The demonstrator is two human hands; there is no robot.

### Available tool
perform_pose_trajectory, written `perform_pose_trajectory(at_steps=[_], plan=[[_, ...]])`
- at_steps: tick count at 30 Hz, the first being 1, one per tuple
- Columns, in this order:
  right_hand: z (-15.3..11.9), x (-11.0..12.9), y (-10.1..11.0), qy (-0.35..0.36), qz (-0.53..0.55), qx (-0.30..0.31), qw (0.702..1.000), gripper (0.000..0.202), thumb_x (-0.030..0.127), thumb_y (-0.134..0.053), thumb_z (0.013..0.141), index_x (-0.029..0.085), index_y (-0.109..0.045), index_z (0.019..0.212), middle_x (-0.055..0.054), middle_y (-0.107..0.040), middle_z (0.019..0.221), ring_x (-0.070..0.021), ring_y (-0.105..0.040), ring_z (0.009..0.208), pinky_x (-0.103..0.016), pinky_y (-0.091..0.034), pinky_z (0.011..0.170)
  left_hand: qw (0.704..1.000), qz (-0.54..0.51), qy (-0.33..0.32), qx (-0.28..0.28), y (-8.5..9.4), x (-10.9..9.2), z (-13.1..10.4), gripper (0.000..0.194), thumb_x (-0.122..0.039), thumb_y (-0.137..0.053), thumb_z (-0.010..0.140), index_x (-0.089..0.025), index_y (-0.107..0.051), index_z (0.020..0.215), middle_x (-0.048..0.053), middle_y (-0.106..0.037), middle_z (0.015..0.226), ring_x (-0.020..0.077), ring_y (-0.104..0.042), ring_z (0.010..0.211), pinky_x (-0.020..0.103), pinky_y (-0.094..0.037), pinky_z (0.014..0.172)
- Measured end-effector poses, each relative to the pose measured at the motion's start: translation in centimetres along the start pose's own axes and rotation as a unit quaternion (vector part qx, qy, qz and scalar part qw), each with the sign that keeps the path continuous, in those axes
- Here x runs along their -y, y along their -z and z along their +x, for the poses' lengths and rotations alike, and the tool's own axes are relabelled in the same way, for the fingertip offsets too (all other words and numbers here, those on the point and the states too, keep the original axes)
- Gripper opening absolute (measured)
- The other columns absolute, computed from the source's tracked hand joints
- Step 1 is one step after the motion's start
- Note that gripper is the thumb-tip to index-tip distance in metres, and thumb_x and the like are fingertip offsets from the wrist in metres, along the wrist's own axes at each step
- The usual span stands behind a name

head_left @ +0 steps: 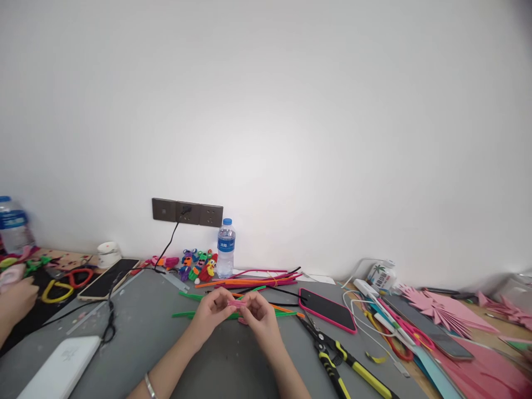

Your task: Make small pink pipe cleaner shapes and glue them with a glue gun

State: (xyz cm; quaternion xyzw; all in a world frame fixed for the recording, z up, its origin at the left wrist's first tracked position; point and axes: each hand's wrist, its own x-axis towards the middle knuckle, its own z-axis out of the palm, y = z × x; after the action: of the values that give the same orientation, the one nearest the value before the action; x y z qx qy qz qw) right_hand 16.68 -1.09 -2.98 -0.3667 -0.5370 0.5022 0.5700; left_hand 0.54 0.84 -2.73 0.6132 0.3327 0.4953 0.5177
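My left hand (213,311) and my right hand (258,315) meet above the grey mat (216,360), each in a pinch. Between their fingertips sits a short pink pipe cleaner (236,303), partly hidden by the fingers. Just beyond my hands lie green pipe cleaners (183,315) and a bundle of orange, red and black ones (266,280). Several small pipe-cleaner figures (198,265) stand by the wall. To the right of my right hand are yellow-and-black pliers (332,354), their jaws pointing toward the pipe cleaners.
A water bottle (226,249) stands against the wall. On the right are a pink-edged phone (328,310), white cables and pink folded paper (449,310). On the left lie another phone (108,280), a white power bank (60,368), scissors (57,292) and another person's hand (19,302).
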Motion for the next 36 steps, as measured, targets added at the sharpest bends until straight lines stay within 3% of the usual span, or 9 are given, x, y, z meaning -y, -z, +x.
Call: perform_pose_trajectory(at_steps=[25,36], plan=[[-0.1,0.69,-0.18,-0.013,-0.008,-0.019,1.0,0.036,0.052,-0.073,0.069,0.018,-0.06,0.076,0.0,-0.057,0.067,-0.0134,-0.051,0.057,-0.025,-0.046,0.052,1.0,-0.007,0.018,-0.013,0.14,0.1,0.12,0.022,-0.035,-0.072,0.074,-0.016,-0.064,0.074,0.0,-0.059,0.069,0.0133,-0.052,0.066,0.022,-0.042,0.063],[0.07,-0.21,-0.08,-0.023,0.009,-0.032,0.999,0.038,0.051,-0.074,0.068,0.018,-0.061,0.08,0.0,-0.057,0.069,-0.0133,-0.053,0.059,-0.022,-0.047,0.049,1.0,0.0,0.004,-0.023,0.02,0.34,0.2,0.027,-0.039,-0.072,0.074,-0.018,-0.063,0.089,-0.002,-0.056,0.07,0.0146,-0.053,0.068,0.023,-0.045,0.065]])
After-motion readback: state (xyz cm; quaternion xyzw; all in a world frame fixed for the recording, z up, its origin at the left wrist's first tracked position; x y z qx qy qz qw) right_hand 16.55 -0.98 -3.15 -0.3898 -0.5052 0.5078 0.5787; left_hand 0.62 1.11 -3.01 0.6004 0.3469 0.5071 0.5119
